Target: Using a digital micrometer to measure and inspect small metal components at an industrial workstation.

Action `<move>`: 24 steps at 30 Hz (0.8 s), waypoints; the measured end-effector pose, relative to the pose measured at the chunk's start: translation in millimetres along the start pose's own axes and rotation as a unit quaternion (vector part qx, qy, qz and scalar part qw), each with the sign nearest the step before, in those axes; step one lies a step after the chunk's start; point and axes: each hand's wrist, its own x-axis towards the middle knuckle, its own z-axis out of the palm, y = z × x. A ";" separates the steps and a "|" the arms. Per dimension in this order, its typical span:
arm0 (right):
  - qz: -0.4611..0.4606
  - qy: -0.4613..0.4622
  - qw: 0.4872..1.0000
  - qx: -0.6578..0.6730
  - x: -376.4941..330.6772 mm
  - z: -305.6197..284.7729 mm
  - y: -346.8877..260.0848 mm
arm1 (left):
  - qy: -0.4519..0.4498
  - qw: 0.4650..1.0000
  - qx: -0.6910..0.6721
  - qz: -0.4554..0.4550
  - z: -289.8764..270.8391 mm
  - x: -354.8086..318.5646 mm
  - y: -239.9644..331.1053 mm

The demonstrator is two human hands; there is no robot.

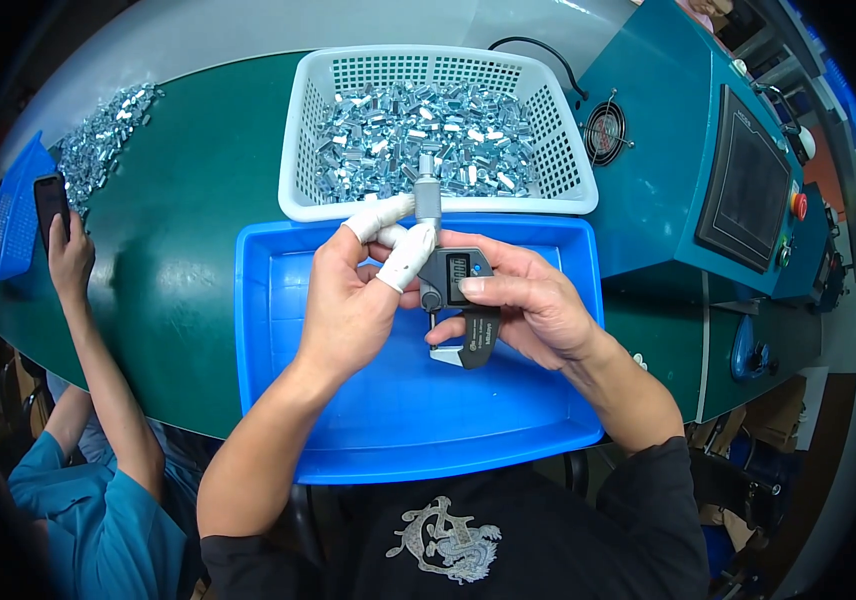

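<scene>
A digital micrometer (478, 335) with a grey frame and a small display is held over a blue plastic tray (348, 440). My right hand (548, 305) grips its body, the thumb lying beside the display. White finger covers wrap fingers of my left hand (353, 305), which pinches the silver thimble (428, 200) at the far end. The measuring jaw points toward me; I cannot make out any part between its faces. Beyond the tray stands a white perforated basket (293, 170) holding many small shiny metal pieces (428, 135).
A green table (188, 250) carries everything. At right stands a teal machine (638, 190) with a dark screen (743, 180) and a red button (799, 206). On the left, a co-worker's hand (70, 260) holds a phone (51, 205) near a blue basket (18, 225) and loose metal pieces (103, 135).
</scene>
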 end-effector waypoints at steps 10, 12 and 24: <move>-0.024 0.017 1.000 0.007 0.6 -0.8 3.1 | -0.033 0.999 -0.008 -0.020 -2.8 1.5 -1.3; -0.035 0.015 0.999 -0.003 0.7 -0.9 2.5 | -0.030 0.999 -0.008 -0.014 -1.8 1.4 -0.9; -0.058 0.036 0.998 0.001 2.3 -5.0 3.8 | -0.128 0.991 0.041 -0.025 5.8 -7.4 -5.2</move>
